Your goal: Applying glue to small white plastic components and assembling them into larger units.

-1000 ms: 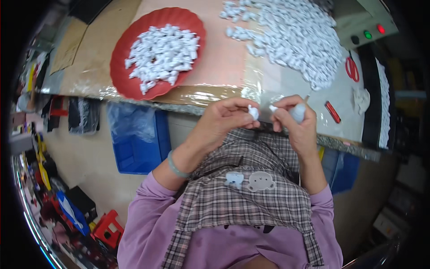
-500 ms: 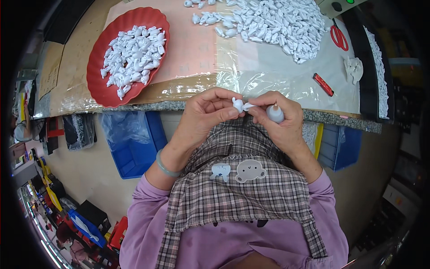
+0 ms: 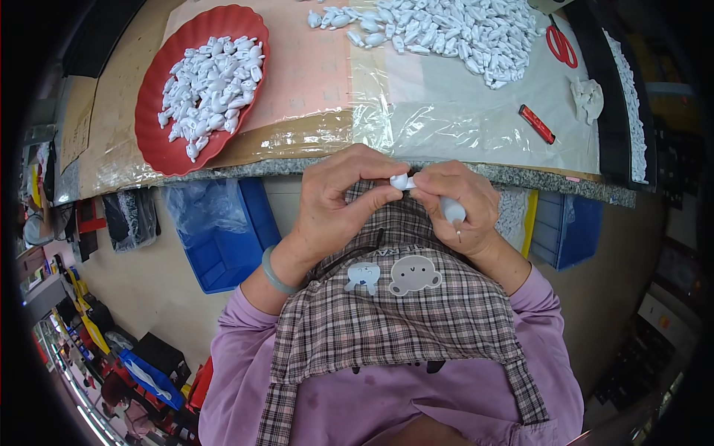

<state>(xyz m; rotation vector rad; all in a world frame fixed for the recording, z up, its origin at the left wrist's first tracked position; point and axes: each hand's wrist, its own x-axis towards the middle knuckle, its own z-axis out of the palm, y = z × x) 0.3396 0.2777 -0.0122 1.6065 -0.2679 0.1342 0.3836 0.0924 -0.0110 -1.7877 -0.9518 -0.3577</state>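
Right, both hands meet just above centre frame, over my apron and just below the tabletop edge. My left hand is curled closed, thumb and forefinger pinching a small white piece at its left end. My right hand is closed too, fingertips on the right end of that same piece, and it also grips a white-handled tool in the fist, its rounded end poking out low right of the knuckles. Can't tell what the tip of the tool looks like; it's hidden by the fingers.

Key relation: the piece sits exactly between the two hands, touching both, long axis roughly left-right in the frame, slightly tilted down toward the right. Neither hand is clearer nearer; left seems to carry it, right seems to work on it, I judge.

Outward: red tray in the upper left holds a heap of similar white pieces. A bigger loose pile of white pieces lies top centre-right on the plastic-covered tabletop. Red scissors upper right, small red bar below them, crumpled white cloth beside. Blue bins under the tabletop at left.
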